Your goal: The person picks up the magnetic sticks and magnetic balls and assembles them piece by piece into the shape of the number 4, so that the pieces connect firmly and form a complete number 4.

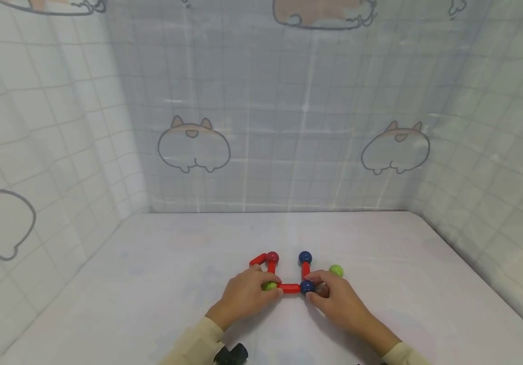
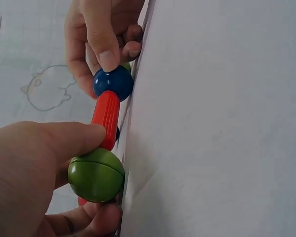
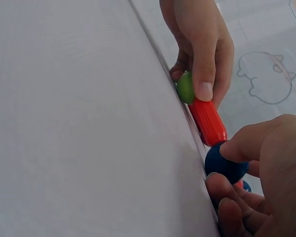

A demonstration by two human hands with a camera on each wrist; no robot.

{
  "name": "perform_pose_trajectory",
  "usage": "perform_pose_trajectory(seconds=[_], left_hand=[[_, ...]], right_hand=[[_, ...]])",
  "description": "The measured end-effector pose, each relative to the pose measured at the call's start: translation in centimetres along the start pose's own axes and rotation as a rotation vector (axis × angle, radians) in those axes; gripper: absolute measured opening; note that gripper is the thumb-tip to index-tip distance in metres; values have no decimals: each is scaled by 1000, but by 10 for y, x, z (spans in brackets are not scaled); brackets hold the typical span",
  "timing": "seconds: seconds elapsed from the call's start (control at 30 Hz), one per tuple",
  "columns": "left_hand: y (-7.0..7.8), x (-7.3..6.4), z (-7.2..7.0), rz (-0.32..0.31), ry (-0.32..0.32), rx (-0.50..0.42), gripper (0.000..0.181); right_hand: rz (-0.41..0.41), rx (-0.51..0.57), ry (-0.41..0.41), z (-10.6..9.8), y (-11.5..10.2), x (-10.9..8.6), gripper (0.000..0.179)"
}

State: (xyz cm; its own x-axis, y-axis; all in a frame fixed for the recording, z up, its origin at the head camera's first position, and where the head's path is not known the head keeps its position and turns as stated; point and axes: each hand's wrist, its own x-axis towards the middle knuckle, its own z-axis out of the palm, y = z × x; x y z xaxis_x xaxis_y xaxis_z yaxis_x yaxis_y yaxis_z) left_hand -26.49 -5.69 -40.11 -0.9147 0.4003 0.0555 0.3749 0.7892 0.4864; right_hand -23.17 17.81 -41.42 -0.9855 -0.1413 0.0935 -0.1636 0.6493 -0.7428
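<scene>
Red rods and coloured balls are joined into a U-shape on the table. At the near left corner, my left hand [image 1: 249, 294] grips a green ball [image 2: 96, 175], its thumb lying along the end of a red rod [image 2: 106, 114]. That rod runs across to a blue ball [image 3: 224, 163], which my right hand [image 1: 341, 300] pinches between thumb and fingers. On the left, a second rod leads back to a red ball [image 1: 272, 257] with a short red rod [image 1: 258, 260] angling off it. Another red rod [image 1: 306, 268] on the right reaches a far blue ball [image 1: 305, 257].
A light green ball [image 1: 336, 270] lies beyond my right hand. Near the front edge, by the left sleeve, is a black object [image 1: 231, 354]. The pale table [image 1: 161, 263] is enclosed by hanging checked curtains [image 1: 289, 167] at the back and both sides.
</scene>
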Motion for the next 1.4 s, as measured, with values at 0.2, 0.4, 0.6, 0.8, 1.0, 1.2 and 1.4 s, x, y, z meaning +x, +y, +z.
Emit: perform_pose_trajectory(seconds=[0.2, 0.4, 0.6, 0.8, 1.0, 1.2, 1.4], left_hand=[[-2, 1, -2, 0, -10, -27, 26], [-3, 4, -4, 4, -10, -40, 27], [-4, 5, -5, 12, 1, -40, 26], [-11, 7, -6, 48, -13, -124, 27], [-24, 7, -14, 56, -19, -326, 21], [-38, 9, -24, -44, 99, -372, 21], [-48, 14, -27, -144, 192, -344, 18]], right_hand=[[1, -5, -7, -1, -1, 3, 37], [21, 4, -11, -3, -4, 4, 39], [32, 7, -7, -3, -3, 7, 38], [31, 6, -15, -5, -4, 9, 36], [47, -8, -6, -6, -3, 5, 37], [66, -7, 6, -5, -4, 2, 41], [64, -8, 8, -4, 0, 0, 41]])
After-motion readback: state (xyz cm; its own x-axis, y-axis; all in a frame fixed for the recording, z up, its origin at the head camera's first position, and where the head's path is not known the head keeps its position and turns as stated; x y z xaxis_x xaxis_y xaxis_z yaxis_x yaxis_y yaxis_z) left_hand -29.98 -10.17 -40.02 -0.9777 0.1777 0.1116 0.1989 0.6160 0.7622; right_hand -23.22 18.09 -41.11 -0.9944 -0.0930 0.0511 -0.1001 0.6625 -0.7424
